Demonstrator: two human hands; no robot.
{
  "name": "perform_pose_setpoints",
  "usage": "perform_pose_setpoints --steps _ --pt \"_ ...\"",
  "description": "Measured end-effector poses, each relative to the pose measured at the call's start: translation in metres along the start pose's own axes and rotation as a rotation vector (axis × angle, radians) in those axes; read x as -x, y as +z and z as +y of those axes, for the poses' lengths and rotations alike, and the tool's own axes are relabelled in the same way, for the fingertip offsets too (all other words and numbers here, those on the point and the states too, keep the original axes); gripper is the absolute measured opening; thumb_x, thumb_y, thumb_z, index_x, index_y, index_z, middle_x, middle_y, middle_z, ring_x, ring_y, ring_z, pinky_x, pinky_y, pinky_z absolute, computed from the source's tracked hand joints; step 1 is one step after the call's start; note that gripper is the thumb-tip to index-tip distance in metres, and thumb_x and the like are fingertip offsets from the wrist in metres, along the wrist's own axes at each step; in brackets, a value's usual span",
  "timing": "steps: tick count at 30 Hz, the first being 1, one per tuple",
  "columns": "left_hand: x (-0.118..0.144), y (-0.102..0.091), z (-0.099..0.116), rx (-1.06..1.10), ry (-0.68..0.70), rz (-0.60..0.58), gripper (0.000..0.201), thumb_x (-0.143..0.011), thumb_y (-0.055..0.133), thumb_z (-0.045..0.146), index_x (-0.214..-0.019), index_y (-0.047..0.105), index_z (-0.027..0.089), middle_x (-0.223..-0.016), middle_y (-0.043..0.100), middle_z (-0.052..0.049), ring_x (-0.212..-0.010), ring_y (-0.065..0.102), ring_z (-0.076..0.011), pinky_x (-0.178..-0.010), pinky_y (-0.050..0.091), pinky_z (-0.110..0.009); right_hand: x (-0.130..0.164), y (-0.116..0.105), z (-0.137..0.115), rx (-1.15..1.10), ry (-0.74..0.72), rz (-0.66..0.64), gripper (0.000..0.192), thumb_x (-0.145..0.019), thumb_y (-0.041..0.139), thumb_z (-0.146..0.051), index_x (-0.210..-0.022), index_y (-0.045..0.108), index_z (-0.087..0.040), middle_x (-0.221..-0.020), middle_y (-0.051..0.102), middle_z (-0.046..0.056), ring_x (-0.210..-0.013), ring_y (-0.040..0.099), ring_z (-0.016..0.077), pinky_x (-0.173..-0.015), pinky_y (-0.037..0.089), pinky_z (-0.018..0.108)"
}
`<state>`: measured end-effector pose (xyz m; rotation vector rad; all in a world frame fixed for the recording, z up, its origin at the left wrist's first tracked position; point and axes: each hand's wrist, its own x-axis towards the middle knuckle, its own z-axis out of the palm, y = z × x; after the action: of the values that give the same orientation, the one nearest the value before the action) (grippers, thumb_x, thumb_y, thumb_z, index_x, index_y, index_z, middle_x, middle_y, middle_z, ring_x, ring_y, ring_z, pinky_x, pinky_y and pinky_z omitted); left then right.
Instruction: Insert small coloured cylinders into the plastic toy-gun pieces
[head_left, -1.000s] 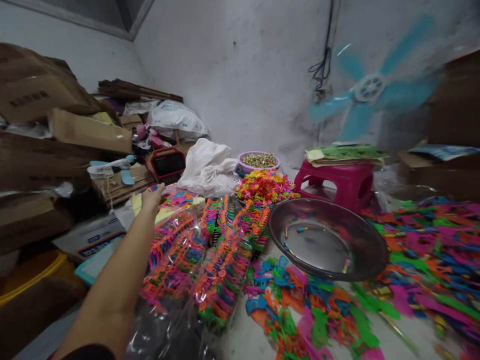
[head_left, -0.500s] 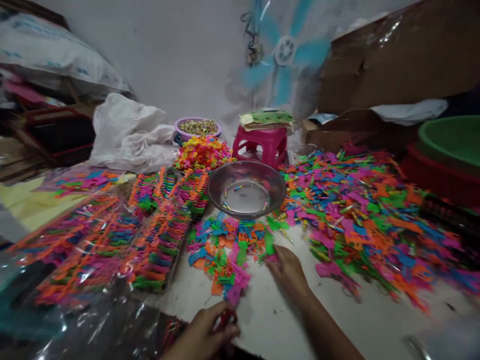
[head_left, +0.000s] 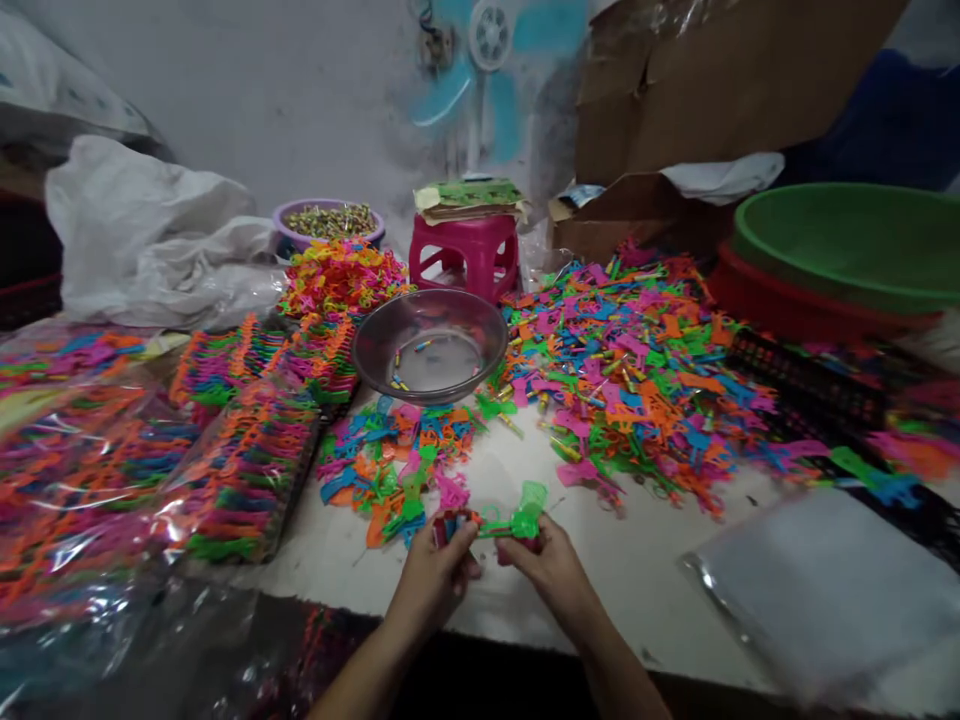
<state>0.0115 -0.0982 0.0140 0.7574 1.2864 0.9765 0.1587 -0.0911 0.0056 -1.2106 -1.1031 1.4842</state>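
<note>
My left hand [head_left: 437,568] and my right hand [head_left: 546,563] meet near the front edge of the white table [head_left: 637,570]. My right hand pinches a small green plastic toy piece [head_left: 517,518]. My left hand grips a small red object [head_left: 448,525] that touches the green piece's left end. Just beyond my hands lies a small heap of coloured plastic pieces [head_left: 386,465]. A much larger spread of the same coloured pieces [head_left: 630,370] covers the table to the right. A steel bowl [head_left: 430,345] with a few small bits inside stands between the two heaps.
Clear bags of sorted coloured pieces [head_left: 112,470] lie at the left. A pink stool [head_left: 465,255], a purple bowl [head_left: 328,218], white plastic sheeting [head_left: 150,240], cardboard boxes [head_left: 697,90] and a wall fan [head_left: 491,40] stand behind. Green and red basins [head_left: 847,250] sit right; a clear bag [head_left: 832,590] lies near right.
My view swung right from the boxes to the table. My left arm pulled back from its far reach. Both hands came together at the table front, and my right hand picked up a green piece.
</note>
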Motion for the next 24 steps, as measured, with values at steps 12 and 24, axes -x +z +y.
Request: perform_pose_setpoints --steps 12,24 --pt "0.009 -0.027 0.008 -0.25 0.2 0.037 0.034 -0.062 0.063 0.046 -0.071 0.06 0.013 -0.042 0.047 0.006 -0.033 0.038 -0.0059 -0.036 0.03 -0.018 0.01 -0.007 -0.015 0.322 0.223 -0.5 0.026 -0.065 0.062 -0.042 -0.064 0.058 -0.016 -0.047 0.049 -0.005 -0.036 0.04 0.0062 -0.035 0.029 0.017" --pt "0.033 -0.007 0.007 0.045 0.051 -0.093 0.041 -0.065 0.062 0.04 -0.094 0.048 0.015 -0.073 0.061 -0.003 -0.044 0.055 -0.0089 -0.026 0.029 -0.012 0.015 0.038 -0.018 0.178 -0.208 0.058 0.034 -0.082 0.04 -0.047 -0.062 0.039 -0.02 -0.048 0.036 -0.006 -0.047 0.036 0.0089 -0.049 0.032 0.021"
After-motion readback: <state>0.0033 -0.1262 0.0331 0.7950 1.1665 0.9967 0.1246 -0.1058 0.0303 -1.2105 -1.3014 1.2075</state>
